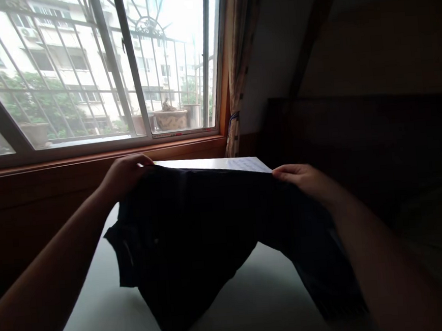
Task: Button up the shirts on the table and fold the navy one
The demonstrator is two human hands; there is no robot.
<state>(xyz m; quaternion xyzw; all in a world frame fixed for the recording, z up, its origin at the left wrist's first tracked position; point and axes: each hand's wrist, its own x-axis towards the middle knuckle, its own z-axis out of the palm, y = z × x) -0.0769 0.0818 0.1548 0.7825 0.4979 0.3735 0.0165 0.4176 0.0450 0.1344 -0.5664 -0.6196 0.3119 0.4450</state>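
Note:
A dark navy garment [210, 227], by its shape a pair of trousers, is stretched sideways between my two hands over a white table [114, 316]. My left hand [128, 175] is closed on its upper edge at the left end. At the right, my right hand [300, 177] pinches the same edge between thumb and fingers. The cloth hangs down from this nearly straight edge, one part falling at the middle left and another at the lower right under my right forearm. Deep shadow hides most of the folds and seams.
A sheet of paper with faint print [247, 164] lies at the table's far right corner. Beyond are a wooden sill [189, 147], a sliding window with bars outside, and a tied curtain [233, 123]. Dark furniture [356, 139] stands at the right.

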